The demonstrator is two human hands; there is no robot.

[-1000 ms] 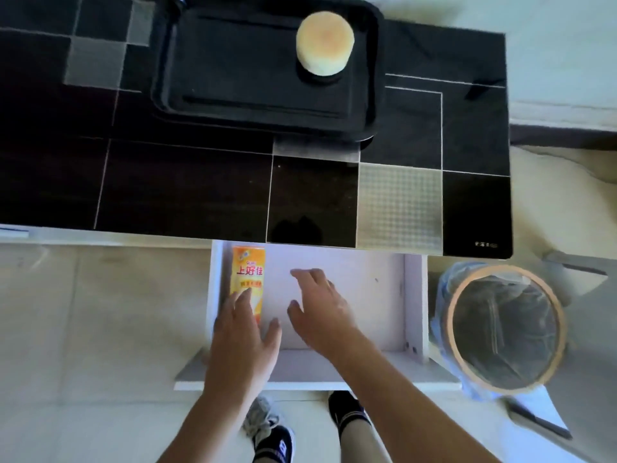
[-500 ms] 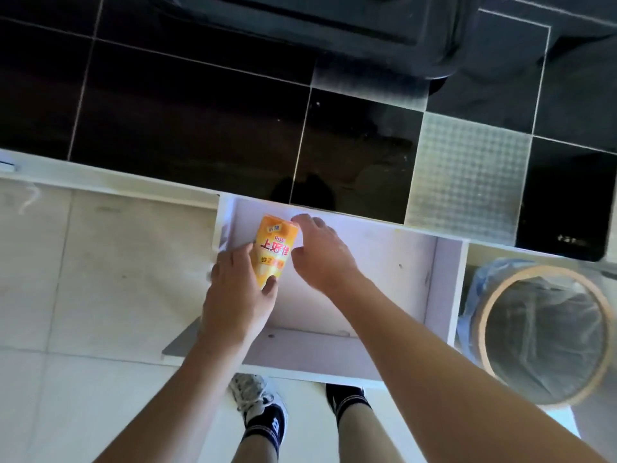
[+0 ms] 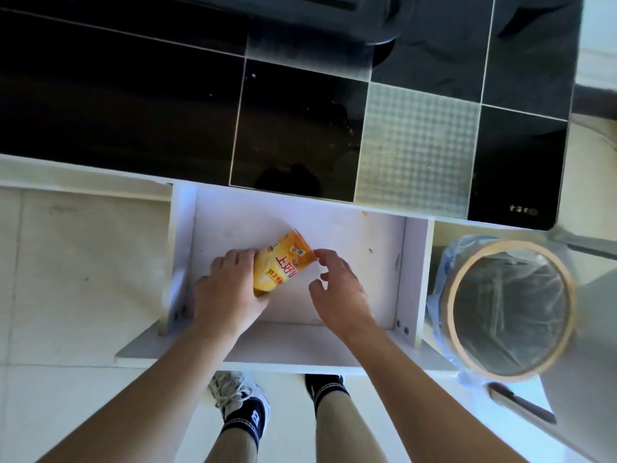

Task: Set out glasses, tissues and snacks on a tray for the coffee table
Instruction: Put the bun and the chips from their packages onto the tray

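snack packet [image 3: 283, 262] now tips toward two o'clock, up off the drawer [image 3: 350, 235] floor. left hand [image 3: 230, 292] grip wraps its base; right hand [image 3: 337, 289], fingers loose, touches the top to steady it.

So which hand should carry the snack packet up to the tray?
Left. The left hand already grips the snack packet above the open drawer, while the right hand is open, only fingertips at its edge. The tray lies ahead on the black table.
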